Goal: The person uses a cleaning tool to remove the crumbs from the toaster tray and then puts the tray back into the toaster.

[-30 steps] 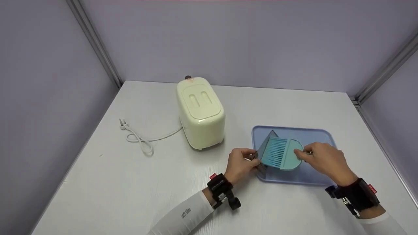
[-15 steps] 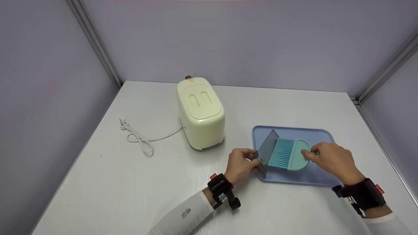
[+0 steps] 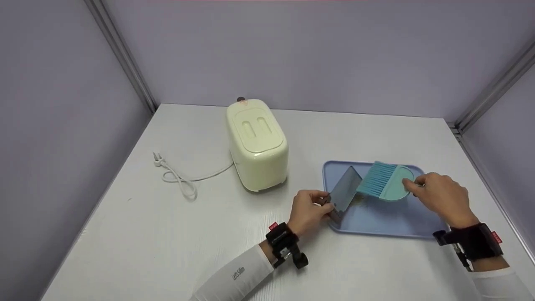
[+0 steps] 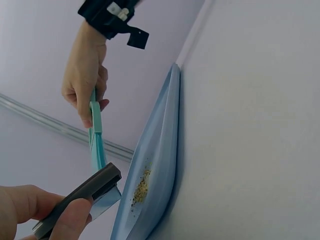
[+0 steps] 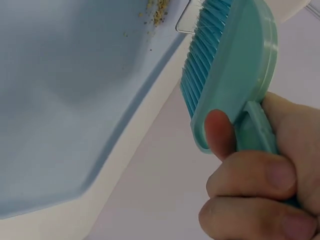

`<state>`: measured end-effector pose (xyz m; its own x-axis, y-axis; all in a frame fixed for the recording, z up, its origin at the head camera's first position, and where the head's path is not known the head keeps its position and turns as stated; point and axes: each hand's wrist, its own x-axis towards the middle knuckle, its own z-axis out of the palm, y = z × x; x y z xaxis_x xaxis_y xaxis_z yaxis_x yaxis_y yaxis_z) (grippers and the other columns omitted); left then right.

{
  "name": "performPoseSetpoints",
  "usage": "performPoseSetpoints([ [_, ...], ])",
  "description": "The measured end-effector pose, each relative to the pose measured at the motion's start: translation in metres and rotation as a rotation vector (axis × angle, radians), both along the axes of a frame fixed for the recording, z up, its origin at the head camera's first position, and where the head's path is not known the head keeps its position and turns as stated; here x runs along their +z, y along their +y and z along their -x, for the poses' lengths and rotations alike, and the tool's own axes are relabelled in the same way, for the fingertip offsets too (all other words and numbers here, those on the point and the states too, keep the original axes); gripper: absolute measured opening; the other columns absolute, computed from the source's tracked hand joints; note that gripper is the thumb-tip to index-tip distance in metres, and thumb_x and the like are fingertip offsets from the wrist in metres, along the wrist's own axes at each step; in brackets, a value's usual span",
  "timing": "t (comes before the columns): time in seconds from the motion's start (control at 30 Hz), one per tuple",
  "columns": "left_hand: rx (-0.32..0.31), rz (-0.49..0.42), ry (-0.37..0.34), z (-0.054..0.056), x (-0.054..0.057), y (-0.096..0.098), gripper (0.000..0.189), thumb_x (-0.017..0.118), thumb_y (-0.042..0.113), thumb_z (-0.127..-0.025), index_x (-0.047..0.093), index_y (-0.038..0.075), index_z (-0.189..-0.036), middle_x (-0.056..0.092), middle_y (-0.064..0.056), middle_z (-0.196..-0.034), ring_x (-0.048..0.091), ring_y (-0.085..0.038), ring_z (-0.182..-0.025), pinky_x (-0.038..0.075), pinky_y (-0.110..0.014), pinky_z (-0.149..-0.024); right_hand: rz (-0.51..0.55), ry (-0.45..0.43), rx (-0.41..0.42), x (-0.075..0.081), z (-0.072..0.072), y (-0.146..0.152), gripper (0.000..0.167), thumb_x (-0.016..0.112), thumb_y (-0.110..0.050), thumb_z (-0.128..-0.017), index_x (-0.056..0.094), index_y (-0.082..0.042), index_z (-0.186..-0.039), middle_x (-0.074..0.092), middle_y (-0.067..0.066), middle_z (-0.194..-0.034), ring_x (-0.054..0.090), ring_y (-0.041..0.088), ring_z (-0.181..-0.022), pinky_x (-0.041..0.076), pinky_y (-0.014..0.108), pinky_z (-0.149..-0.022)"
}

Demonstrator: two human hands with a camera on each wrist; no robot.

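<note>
My left hand pinches the dark handle of a metal bench scraper, its blade slanting over the left side of a blue tray. In my right hand is a turquoise hand brush, gripped by its handle with the bristles pointing left toward the blade. The left wrist view has the brush just beyond the scraper. A small heap of yellowish crumbs lies on the tray near the blade, and the right wrist view catches these crumbs at its top edge.
A cream toaster with its lid on stands left of the tray. Its white cord and plug lie on the white table farther left. Pale partition walls enclose the back and sides.
My right hand has drawn the brush rightward off the scraper blade, then lifted it farther back and tilted it. The left hand stays in place; the scraper's blade has turned slightly, and crumbs show beside it.
</note>
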<state>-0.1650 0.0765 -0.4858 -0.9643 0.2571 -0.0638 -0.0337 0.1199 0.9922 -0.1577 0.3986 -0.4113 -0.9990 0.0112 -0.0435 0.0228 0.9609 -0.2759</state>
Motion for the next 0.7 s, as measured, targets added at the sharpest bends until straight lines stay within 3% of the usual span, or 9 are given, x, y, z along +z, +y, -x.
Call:
performPoseSetpoints([
  [0.2,-0.008,-0.013,-0.018,0.000,0.000,0.001,0.028,0.077,-0.001,-0.085,0.076,-0.001,-0.114,0.074,-0.005,-0.090,0.064,-0.005,-0.068,0.062,-0.023,-0.062,0.047,-0.026,-0.048,0.003,0.009,0.002,0.062,0.047,-0.055,-0.104,0.078,-0.002,-0.096,0.073,0.010,-0.079,0.047,0.020,-0.059,0.031,0.031,-0.046],
  [0.47,-0.012,0.008,0.000,-0.002,-0.001,0.002,0.026,0.076,0.000,-0.085,0.077,0.000,-0.111,0.075,-0.004,-0.090,0.063,-0.005,-0.071,0.061,-0.022,-0.062,0.091,-0.028,-0.057,0.000,0.025,-0.006,0.063,0.047,-0.056,-0.103,0.078,-0.002,-0.098,0.075,0.013,-0.084,0.050,0.021,-0.061,0.033,0.031,-0.046],
  [0.7,-0.019,-0.018,-0.013,-0.002,0.000,0.000,0.026,0.076,-0.001,-0.086,0.076,0.000,-0.112,0.074,-0.004,-0.092,0.063,-0.005,-0.070,0.062,-0.023,-0.062,0.098,-0.020,-0.061,-0.007,0.036,-0.010,0.059,0.050,-0.054,-0.102,0.078,-0.003,-0.093,0.072,0.009,-0.076,0.048,0.020,-0.061,0.032,0.031,-0.047],
])
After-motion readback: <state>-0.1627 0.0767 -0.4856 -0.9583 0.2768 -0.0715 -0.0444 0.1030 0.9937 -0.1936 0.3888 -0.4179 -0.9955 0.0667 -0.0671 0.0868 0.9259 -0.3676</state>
